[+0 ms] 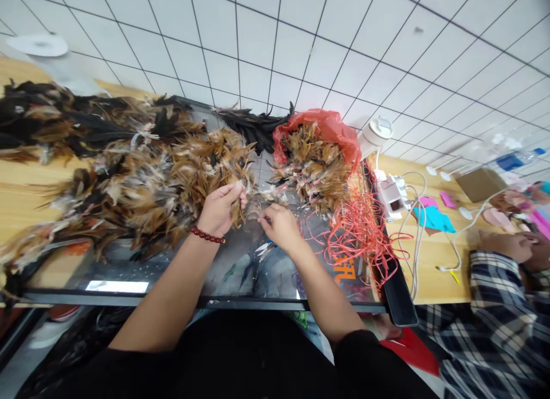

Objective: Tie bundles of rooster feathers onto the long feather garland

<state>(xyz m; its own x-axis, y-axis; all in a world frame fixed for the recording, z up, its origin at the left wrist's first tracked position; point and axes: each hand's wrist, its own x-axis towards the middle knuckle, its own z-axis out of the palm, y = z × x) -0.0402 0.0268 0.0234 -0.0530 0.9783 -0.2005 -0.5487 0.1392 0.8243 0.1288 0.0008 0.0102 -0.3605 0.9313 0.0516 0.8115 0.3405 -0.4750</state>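
Note:
My left hand, with a beaded bracelet at the wrist, is closed in a pinch on brown feathers at the right edge of a large feather pile. Just right of it, my right hand has its fingers curled together over the dark glossy board; anything between them is too small to make out. Small scissors lie below my right hand. Beyond it, more brown feathers spill from a red plastic bag. Tangled red string lies to the right.
Black feathers lie at the back by the tiled wall. On the right are a white lidded cup, a power adapter with cables and a black tray. A person in a plaid sleeve sits at far right.

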